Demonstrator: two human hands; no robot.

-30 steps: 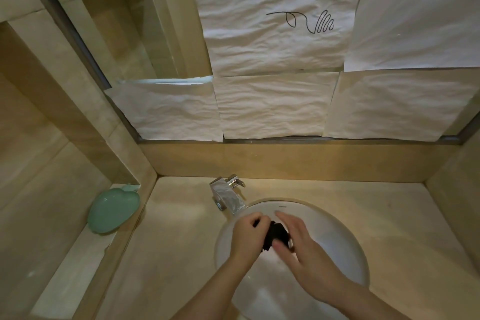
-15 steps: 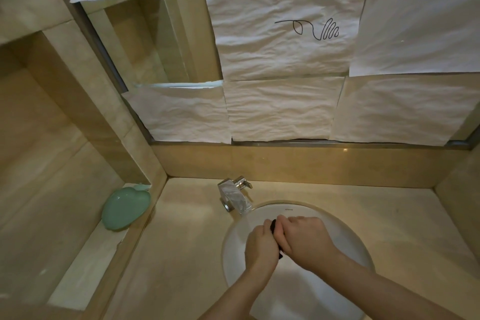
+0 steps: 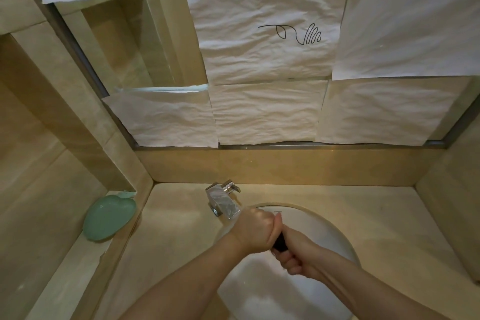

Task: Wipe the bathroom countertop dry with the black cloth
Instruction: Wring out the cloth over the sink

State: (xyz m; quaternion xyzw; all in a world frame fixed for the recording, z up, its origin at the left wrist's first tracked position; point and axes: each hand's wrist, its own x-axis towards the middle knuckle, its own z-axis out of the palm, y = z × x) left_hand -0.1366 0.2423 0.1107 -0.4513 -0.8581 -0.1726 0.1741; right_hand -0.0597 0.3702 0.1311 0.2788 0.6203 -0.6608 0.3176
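head view: left hand (image 3: 255, 231) and right hand (image 3: 298, 254) both grip black cloth (image 3: 280, 243) between them.

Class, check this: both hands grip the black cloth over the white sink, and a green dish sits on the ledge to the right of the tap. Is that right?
Not quite. The head view shows the green dish on the ledge to the left of the tap, not the right. The rest holds: the left hand and right hand both grip the black cloth over the white sink.

Bathroom: basin (image 3: 324, 231), faucet (image 3: 224, 201), mirror (image 3: 124, 41).
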